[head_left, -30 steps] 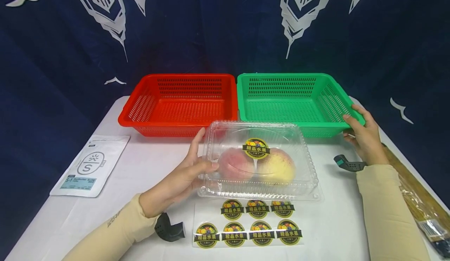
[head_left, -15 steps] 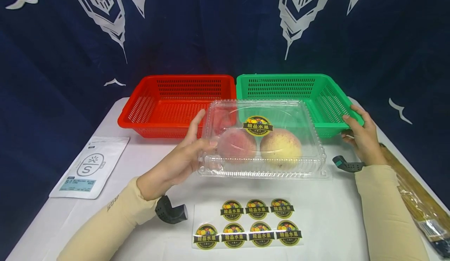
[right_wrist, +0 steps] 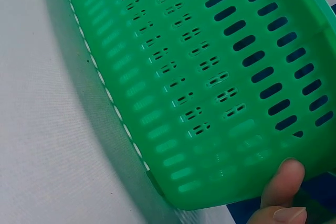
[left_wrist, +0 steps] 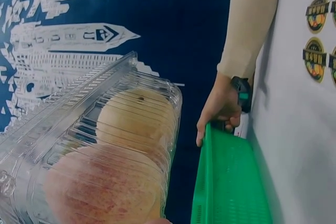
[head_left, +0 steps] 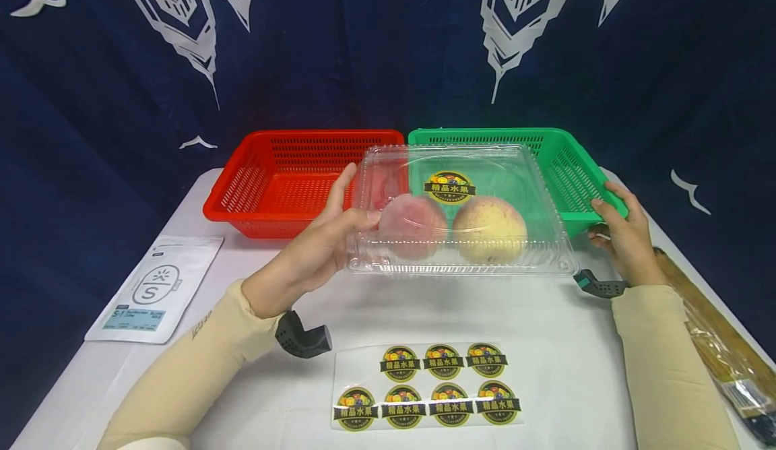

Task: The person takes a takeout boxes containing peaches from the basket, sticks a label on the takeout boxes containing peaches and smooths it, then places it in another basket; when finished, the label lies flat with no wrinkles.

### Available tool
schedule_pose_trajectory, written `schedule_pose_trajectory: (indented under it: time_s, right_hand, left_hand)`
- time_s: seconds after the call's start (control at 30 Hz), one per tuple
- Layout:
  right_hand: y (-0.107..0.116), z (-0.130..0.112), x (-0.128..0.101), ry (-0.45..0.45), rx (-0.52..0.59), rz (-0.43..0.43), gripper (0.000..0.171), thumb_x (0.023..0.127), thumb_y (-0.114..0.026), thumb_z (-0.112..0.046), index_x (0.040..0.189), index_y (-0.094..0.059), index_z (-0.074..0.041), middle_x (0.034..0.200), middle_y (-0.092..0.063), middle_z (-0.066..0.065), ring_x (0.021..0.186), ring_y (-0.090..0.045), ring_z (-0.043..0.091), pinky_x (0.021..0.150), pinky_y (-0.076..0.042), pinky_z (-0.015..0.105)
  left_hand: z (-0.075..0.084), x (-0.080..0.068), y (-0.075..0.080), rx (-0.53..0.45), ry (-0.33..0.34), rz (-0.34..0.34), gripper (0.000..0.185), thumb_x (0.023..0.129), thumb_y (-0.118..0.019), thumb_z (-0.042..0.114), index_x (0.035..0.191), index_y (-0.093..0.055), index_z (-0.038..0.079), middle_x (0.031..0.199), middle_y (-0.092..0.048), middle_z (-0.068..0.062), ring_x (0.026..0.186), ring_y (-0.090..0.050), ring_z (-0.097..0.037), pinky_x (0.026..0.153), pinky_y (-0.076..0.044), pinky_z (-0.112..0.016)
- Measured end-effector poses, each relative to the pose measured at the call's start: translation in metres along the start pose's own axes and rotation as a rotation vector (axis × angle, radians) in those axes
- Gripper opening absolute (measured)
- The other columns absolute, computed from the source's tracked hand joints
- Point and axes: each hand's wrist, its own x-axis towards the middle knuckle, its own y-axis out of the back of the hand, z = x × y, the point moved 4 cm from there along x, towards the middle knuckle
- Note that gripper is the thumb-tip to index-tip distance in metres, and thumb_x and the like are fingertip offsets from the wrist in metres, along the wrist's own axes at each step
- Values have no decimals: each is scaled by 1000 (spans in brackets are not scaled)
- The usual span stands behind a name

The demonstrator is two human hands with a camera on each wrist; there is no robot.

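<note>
My left hand [head_left: 312, 251] grips the left side of a clear plastic clamshell box [head_left: 400, 265], thumb on the lid. Inside lie two peaches, a reddish peach [head_left: 413, 226] and a yellow peach [head_left: 490, 230]. A round fruit sticker [head_left: 449, 188] is on the lid. The box is held up above the table, overlapping both baskets in the head view. My right hand [head_left: 630, 234] holds the near right corner of the green basket [head_left: 576, 174], thumb over the rim. The left wrist view shows the peaches [left_wrist: 105, 187] close through the clear plastic.
A red basket [head_left: 261, 180] stands left of the green one. On the white table [head_left: 291, 396] lie a sheet of round stickers [head_left: 427, 388] in front, a white pouch [head_left: 154, 292] at left, and a long brown packet in clear wrap [head_left: 715, 332] at right.
My left hand has raised the clamshell box and moved it away from me, from over the sticker sheet to before the green basket. My right hand stays on the basket's corner.
</note>
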Motion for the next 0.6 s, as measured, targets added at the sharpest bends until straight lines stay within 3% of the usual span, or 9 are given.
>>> schedule_pose_trajectory:
  time_s: [0.4,0.6]
  right_hand:
    - [-1,0,1,-7,-8,11,56,109,-65,-23,159,-44,-33,118,-50,-1,66,-60,6,54,-50,18]
    - [0,0,1,0,1,3,53,109,-65,-22,157,-45,-33,117,-51,-1,65,-61,6,54,-50,18]
  left_hand:
    - [12,18,4,1,0,64,102,93,-58,26,172,5,43,169,-28,-12,141,-49,-42,115,-44,-66]
    - [15,32,5,-44,-6,77,101,94,-59,24,172,4,42,156,-39,-12,132,-51,-35,119,-39,-63]
